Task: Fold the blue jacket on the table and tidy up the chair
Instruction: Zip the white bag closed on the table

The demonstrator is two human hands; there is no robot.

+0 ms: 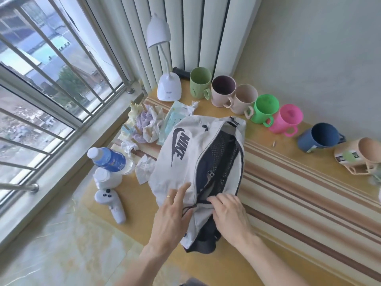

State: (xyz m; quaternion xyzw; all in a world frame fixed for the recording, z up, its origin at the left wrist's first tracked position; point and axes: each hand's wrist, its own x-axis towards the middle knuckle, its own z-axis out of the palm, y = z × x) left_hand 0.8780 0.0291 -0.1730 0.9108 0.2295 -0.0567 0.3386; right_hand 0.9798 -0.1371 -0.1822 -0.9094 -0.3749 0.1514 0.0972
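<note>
Our right hand curls its fingertips around the zipper edge of the jacket, holding the fabric; our left hand lies flat, fingers spread, touching the white panel. If we pull while the left only rests, the slick cloth may slide toward the crumpled tissues at nine o'clock. The jacket sits mid-table, its long axis running six to twelve, collar end away from us.

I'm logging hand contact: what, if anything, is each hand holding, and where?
Right hand pinches the jacket at its zipper edge near the hem; left hand lies flat, no grip.
</note>
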